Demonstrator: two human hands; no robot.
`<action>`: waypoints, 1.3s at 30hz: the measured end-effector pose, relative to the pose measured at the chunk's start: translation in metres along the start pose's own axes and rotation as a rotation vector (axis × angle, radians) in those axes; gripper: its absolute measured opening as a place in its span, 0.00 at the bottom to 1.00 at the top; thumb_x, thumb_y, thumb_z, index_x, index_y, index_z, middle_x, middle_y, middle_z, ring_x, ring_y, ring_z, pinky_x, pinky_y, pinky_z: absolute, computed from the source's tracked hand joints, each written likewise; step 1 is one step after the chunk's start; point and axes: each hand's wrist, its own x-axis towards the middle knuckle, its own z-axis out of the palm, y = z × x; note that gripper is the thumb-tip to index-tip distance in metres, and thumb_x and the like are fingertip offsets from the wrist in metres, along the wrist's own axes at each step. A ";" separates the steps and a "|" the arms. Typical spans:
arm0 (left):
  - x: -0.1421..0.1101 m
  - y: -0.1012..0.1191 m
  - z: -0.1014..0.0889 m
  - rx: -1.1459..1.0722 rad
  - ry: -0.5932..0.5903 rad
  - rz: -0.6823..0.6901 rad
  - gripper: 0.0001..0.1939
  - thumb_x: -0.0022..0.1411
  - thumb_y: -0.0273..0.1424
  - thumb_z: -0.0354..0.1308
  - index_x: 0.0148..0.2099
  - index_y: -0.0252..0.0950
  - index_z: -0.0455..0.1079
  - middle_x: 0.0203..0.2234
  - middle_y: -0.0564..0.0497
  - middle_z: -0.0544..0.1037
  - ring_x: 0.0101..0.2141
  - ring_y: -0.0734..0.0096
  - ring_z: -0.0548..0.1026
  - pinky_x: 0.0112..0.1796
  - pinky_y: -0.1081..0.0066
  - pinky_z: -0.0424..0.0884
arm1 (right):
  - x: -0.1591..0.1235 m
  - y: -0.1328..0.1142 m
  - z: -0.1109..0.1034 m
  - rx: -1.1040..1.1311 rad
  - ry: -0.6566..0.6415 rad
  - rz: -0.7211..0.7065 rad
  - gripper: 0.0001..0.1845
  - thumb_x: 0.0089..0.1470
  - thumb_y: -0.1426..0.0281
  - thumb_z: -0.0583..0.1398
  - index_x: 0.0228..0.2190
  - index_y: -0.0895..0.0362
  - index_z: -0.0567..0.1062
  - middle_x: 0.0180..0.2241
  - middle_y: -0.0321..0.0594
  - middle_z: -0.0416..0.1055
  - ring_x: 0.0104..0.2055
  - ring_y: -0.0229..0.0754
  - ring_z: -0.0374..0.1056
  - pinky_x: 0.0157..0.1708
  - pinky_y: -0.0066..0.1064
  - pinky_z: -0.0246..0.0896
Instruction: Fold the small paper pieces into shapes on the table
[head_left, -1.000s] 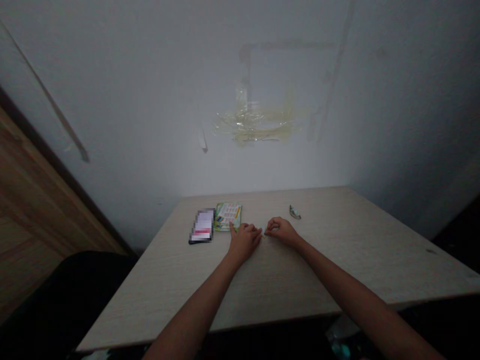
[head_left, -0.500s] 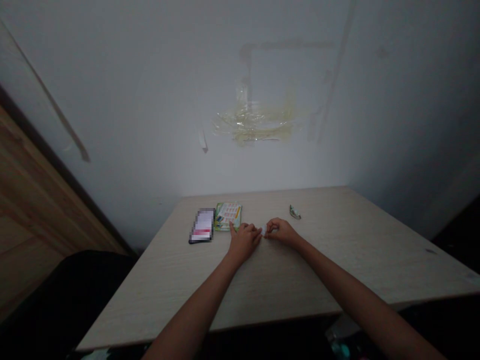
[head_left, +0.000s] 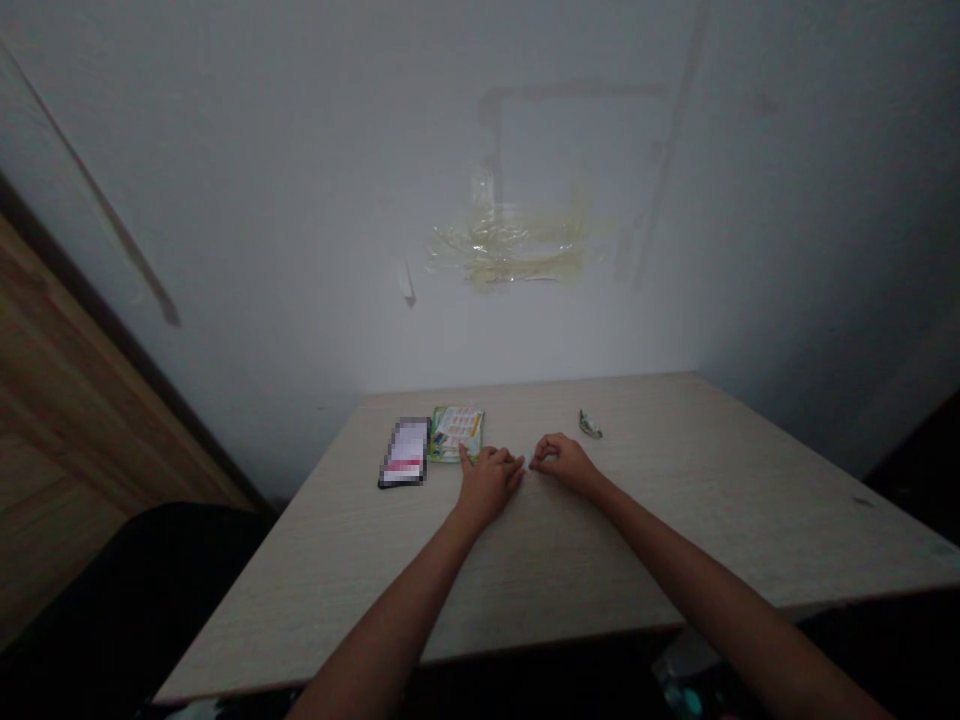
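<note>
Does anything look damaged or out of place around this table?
Yes, the wall: crinkled, yellowish tape clings to it above the table, looking like leftovers, with dark marks nearby. A small packet beyond the right hand also looks crumpled.

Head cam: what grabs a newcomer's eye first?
Probably the shiny, yellowish tape on the wall above the table. Next, the left hand and right hand, close together mid-table over something small, too tiny to identify. Then the green-and-white packet, beyond the left hand and right beside the phone.
</note>
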 end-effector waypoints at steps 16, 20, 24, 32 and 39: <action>0.000 0.001 -0.002 0.000 -0.014 -0.016 0.15 0.68 0.40 0.48 0.54 0.53 0.69 0.46 0.52 0.76 0.50 0.59 0.67 0.56 0.27 0.36 | -0.001 -0.008 0.000 0.164 -0.118 -0.001 0.10 0.38 0.67 0.69 0.23 0.56 0.74 0.27 0.36 0.74 0.32 0.40 0.71 0.38 0.32 0.66; 0.000 0.000 -0.002 -0.010 -0.026 -0.013 0.16 0.68 0.40 0.48 0.55 0.52 0.69 0.46 0.52 0.76 0.51 0.59 0.67 0.56 0.27 0.36 | 0.000 -0.002 0.002 0.261 -0.132 0.045 0.13 0.37 0.64 0.69 0.24 0.56 0.73 0.27 0.36 0.74 0.32 0.41 0.72 0.37 0.33 0.67; 0.001 0.000 -0.001 -0.015 -0.018 -0.007 0.16 0.68 0.41 0.47 0.55 0.51 0.69 0.45 0.52 0.76 0.51 0.60 0.67 0.56 0.27 0.35 | 0.001 0.001 0.000 0.286 -0.003 0.087 0.13 0.39 0.63 0.68 0.25 0.56 0.71 0.28 0.37 0.74 0.34 0.42 0.73 0.39 0.35 0.67; 0.000 0.000 0.001 -0.017 0.013 -0.006 0.16 0.68 0.41 0.47 0.54 0.52 0.69 0.45 0.52 0.76 0.50 0.60 0.67 0.56 0.27 0.35 | 0.002 0.006 0.002 0.174 0.072 0.069 0.13 0.43 0.61 0.66 0.28 0.56 0.73 0.31 0.39 0.74 0.37 0.43 0.73 0.41 0.35 0.66; 0.000 0.001 0.000 -0.048 0.002 -0.021 0.16 0.68 0.41 0.48 0.54 0.52 0.70 0.46 0.52 0.76 0.51 0.60 0.66 0.56 0.28 0.32 | 0.002 0.004 0.004 0.159 0.060 0.042 0.13 0.45 0.60 0.66 0.28 0.57 0.73 0.33 0.39 0.74 0.38 0.42 0.73 0.44 0.34 0.66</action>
